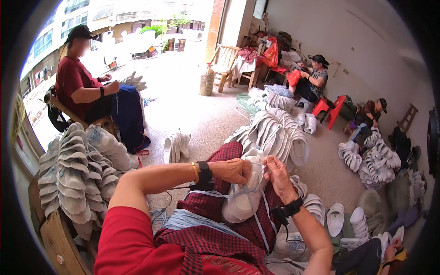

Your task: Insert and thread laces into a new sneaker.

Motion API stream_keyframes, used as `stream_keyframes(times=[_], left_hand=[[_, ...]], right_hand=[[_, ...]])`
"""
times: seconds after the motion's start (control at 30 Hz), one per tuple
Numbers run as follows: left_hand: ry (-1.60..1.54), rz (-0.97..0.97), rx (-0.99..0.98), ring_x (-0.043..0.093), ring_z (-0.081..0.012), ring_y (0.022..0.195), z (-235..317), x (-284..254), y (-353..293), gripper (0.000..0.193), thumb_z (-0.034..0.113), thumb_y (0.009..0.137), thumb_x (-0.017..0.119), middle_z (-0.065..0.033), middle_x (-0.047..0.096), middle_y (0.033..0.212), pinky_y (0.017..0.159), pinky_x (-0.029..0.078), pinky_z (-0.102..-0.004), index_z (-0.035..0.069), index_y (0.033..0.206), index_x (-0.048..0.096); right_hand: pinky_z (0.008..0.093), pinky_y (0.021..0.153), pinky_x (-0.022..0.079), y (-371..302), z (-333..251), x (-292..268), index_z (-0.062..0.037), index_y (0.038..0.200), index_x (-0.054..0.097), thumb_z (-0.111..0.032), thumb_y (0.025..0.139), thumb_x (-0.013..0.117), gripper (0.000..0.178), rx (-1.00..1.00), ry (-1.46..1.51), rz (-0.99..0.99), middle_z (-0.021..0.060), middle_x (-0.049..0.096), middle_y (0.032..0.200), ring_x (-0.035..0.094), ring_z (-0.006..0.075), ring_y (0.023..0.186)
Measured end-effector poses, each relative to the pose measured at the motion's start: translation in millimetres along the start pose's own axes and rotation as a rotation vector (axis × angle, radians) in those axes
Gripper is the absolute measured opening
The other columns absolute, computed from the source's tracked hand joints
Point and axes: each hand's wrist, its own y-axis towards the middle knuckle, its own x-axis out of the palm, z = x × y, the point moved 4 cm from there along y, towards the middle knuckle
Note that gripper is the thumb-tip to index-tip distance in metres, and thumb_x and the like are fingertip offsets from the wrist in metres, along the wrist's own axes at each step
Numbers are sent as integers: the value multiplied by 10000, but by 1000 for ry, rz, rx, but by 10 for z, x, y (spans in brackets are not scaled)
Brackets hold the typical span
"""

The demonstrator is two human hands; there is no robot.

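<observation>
White shoe [237, 206] mid-frame on the checked lap [206, 240], probably propped there for steadiness. Left hand [234, 171] curls narrow at its left side, right hand [279, 178] at its upper right; can't tell what, if anything, they pinch. Pale lace [259, 227] trails below.

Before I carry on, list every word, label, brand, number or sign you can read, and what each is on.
None reads clearly enough to quote.
Red fabric shirt: pale lettering near the lower edge, too blurred to read.
Small round white-and-orange sticker on the brown wooden board: too small.
Black wrist device on the left wrist: tiny pale mark, too small.
White shoe with light-blue lace: no lettering I can make out.
</observation>
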Motion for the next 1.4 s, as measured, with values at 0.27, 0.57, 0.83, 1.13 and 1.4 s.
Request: stream_keyframes(times=[0.27,0.57,0.83,1.13,1.4], left_hand=[[-510,269,-61,511,-42,644,1226,-358,63,217,236,1053,522,41,559,757,557,418,-219,44,1043,622],[-579,239,-332,424,-5,615,286,61,15,272,257,1032,580,85,509,736,539,328,-190,37,1182,637],[-534,710,-29,354,-22,579,951,-510,56,310,252,1063,497,64,455,682,517,266,-202,-5,1043,669],[-493,546,116,342,-20,566,1440,-895,431,331,261,1064,509,51,468,713,497,265,-192,-20,1143,665],[-316,964,-258,422,-25,683,61,-1728,-634,359,-10,961,531,-40,631,1032,568,347,-147,13,1313,595]], right_hand=[[233,834,464,-167,-374,22,-69,1085,673,-251,1040,523,240,-129,-45,25,-20,651,1043,582,83,928],[289,828,485,-86,-349,194,-31,970,710,-285,1008,601,279,-247,-267,-28,30,642,1004,596,119,935],[283,808,501,-35,-196,-5,-22,1181,633,-215,1034,463,296,44,-344,-38,26,661,1022,606,110,912],[296,754,503,4,-615,416,-55,1078,732,-224,917,671,241,-90,-709,-464,27,690,854,623,109,819],[199,464,368,-261,-302,-1033,-3,988,651,-222,1000,515,258,-17,-151,352,-21,560,678,480,52,548]])
